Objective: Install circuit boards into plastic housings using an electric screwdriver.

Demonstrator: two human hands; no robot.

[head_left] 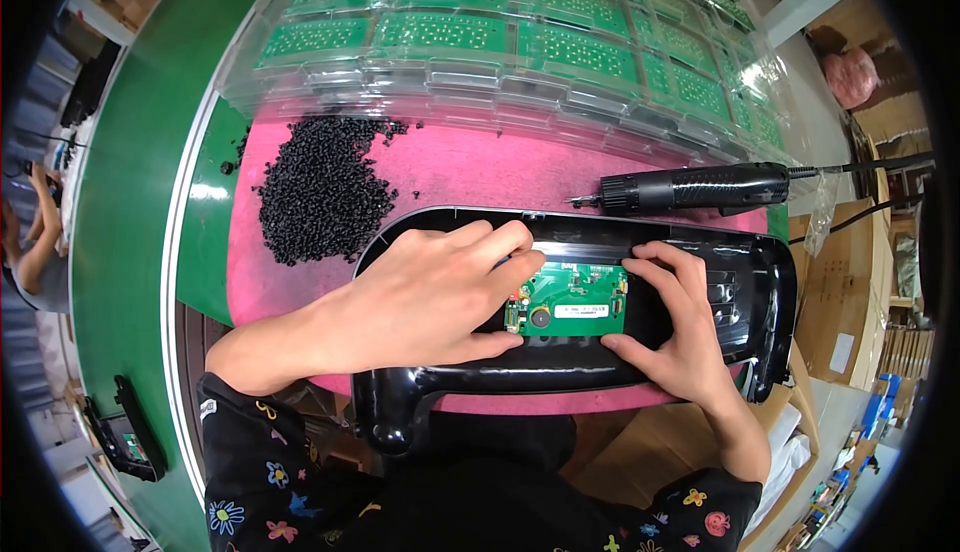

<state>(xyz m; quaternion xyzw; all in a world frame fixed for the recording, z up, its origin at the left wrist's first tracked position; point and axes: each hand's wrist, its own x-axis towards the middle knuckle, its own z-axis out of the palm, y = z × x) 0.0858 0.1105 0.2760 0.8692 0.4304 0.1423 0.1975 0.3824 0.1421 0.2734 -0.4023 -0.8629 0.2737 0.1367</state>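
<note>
A green circuit board [575, 292] with a white label and a round black part lies inside a glossy black plastic housing [460, 380]. My left hand [450, 287] grips the board's left edge, thumb low and fingers curled at the top corner. On the opposite edge, my right hand [675, 317] pinches the board between thumb and fingertips. The housing rests on a pink mat [470, 167], its handle-like ends curving towards me. Whether the board touches the housing floor all round is hidden.
Black screws [325, 192] are heaped on the mat at the left. Beyond the housing lies a black electric screwdriver [700, 189], its cord running right. Clear trays [450, 37] of green boards stack at the back. Another black housing [125, 432] sits far left; a person [38, 237] works there.
</note>
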